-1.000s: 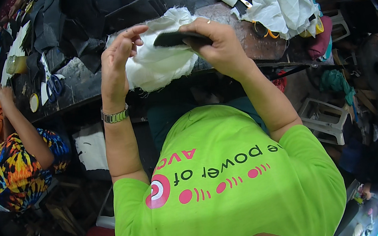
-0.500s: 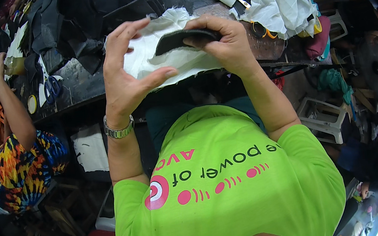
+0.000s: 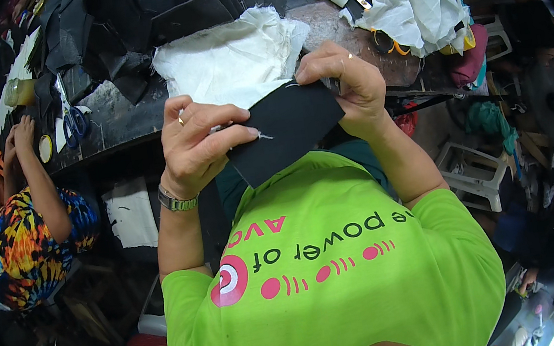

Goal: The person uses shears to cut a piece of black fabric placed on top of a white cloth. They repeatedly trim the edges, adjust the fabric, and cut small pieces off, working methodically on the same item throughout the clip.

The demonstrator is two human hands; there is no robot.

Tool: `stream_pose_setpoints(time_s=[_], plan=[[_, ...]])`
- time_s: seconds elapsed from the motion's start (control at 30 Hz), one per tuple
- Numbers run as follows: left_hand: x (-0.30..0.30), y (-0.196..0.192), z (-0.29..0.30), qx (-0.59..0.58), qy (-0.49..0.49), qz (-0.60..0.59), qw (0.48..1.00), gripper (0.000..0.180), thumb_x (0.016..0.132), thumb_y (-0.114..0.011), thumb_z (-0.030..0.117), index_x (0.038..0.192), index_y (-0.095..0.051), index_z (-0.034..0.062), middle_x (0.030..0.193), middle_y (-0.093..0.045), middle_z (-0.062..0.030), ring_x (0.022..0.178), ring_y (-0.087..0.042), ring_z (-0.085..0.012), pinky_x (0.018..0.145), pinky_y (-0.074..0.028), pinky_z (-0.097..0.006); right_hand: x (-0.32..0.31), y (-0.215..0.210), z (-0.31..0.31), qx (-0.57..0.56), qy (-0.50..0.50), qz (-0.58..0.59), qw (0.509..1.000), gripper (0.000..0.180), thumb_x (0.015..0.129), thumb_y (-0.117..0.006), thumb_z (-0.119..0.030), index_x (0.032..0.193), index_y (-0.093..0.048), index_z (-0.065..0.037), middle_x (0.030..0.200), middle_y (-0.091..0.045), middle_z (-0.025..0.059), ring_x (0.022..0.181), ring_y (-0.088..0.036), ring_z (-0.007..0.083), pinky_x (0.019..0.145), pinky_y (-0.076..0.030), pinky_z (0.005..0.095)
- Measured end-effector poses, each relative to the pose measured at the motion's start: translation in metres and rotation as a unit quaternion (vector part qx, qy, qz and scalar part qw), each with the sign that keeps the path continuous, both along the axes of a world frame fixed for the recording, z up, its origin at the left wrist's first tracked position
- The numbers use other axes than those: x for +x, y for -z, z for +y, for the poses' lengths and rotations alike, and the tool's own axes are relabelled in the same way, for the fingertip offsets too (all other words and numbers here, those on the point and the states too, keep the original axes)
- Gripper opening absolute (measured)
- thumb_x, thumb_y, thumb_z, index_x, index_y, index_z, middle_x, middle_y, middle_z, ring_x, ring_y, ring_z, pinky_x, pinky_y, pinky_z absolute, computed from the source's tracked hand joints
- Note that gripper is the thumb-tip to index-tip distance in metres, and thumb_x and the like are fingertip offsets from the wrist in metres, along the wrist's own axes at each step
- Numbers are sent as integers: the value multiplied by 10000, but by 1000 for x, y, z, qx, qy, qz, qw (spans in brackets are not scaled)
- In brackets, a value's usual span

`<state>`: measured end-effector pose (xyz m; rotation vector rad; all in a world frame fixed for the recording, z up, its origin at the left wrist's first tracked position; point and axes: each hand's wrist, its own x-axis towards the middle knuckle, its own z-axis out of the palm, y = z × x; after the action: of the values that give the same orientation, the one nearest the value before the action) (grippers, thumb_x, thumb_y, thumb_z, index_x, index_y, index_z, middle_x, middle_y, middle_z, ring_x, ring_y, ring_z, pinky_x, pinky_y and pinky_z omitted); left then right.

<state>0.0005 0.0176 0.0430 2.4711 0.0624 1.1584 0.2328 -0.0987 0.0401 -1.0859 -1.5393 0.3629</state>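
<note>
A black flat piece of fabric (image 3: 285, 130), roughly rectangular, is spread between my hands near the table's front edge. Its left edge is pinched by my left hand (image 3: 194, 145), with thumb and fingers closed on it. At the upper right corner, my right hand (image 3: 349, 88) grips the same piece, its fingers curled. White loose threads (image 3: 264, 136) show on the fabric near my left fingertips, and another wisp lies by the right fingers. Just beyond, a frayed white cloth (image 3: 228, 54) lies on the table, partly behind the black piece.
Dark fabric pieces (image 3: 195, 17) are heaped at the back left. Blue-handled scissors (image 3: 69, 115) and a tape roll (image 3: 46, 149) lie left, near a co-worker's arms (image 3: 42, 174). White scraps (image 3: 416, 7) and orange-handled scissors (image 3: 394, 44) are right; a white stool (image 3: 474, 173) stands below.
The black piece, earlier bent in my right hand alone, has come nearer and now lies flat between both hands. My left hand has closed on it. The co-worker's hand has moved nearer.
</note>
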Motion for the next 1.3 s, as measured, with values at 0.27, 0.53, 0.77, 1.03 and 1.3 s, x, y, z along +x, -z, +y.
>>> stream_pose_setpoints(time_s=[0.27, 0.53, 0.77, 1.03, 1.3], plan=[[-3, 13, -2, -121, -2, -106, 987, 150, 823, -747, 128, 934, -662, 74, 802, -637, 7, 759, -601, -115, 895, -444, -339, -9, -4, -9, -91, -46, 120, 988, 259, 762, -611, 119, 986, -637, -7, 922, -652, 53, 864, -634, 153, 778, -501, 277], [2, 21, -6, -560, 28, -75, 824, 199, 889, -654, -34, 1085, -627, -9, 1007, -660, -14, 921, -590, -66, 831, -474, -215, -15, 1, 7, -320, -150, 456, 817, 316, 800, -655, 48, 1097, -587, -36, 968, -651, 31, 845, -609, 83, 766, -481, 215], [-12, 21, 6, -569, -3, -25, 822, 234, 890, -668, 0, 1122, -643, -15, 1015, -682, -35, 900, -618, -81, 825, -496, -229, -9, 7, 8, -406, -130, 302, 853, 171, 785, -670, 21, 954, -654, 4, 885, -649, -13, 807, -584, 65, 781, -464, 222], [-4, 1, 71, -413, -133, 2, 901, 243, 851, -743, 108, 1050, -683, -18, 841, -680, 8, 727, -576, -40, 660, -478, -207, 8, -1, 73, -264, -64, 180, 945, 157, 847, -709, -100, 979, -687, -19, 850, -650, -11, 773, -574, 52, 685, -456, 204], [14, 42, 105, -203, -367, 134, 898, 488, 734, -835, 326, 1063, -659, 11, 634, -566, -29, 566, -521, -144, 579, -450, -295, 16, 51, 144, -264, 118, 28, 957, 177, 748, -744, -146, 875, -734, -24, 775, -708, 116, 726, -666, 187, 716, -524, 310]])
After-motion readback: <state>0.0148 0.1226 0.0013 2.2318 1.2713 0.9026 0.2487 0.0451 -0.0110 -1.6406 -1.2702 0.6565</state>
